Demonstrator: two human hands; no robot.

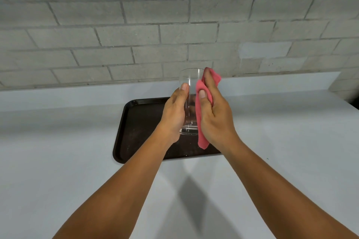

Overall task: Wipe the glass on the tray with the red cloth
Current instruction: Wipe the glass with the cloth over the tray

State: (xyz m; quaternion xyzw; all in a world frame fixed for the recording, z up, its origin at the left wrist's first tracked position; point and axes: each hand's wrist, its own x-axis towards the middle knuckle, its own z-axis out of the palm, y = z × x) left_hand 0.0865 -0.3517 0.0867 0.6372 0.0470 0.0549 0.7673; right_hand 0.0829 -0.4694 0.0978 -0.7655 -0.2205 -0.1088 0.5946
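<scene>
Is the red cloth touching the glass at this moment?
Touching. The head view shows the right hand pressing the red cloth flat against the glass side, no gap visible.

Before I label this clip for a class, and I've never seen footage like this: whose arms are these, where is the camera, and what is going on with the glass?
There is no machine here. A person wears a camera on the head, looking forward and down, so both bare arms reach in from the bottom of the single picture. The left hand grips a clear drinking glass upright, lifted above a dark tray. The right hand holds a red cloth pressed against the glass's side. The tray lies on a white counter in front of a grey brick wall. Nothing else lies on the counter in view.
</scene>
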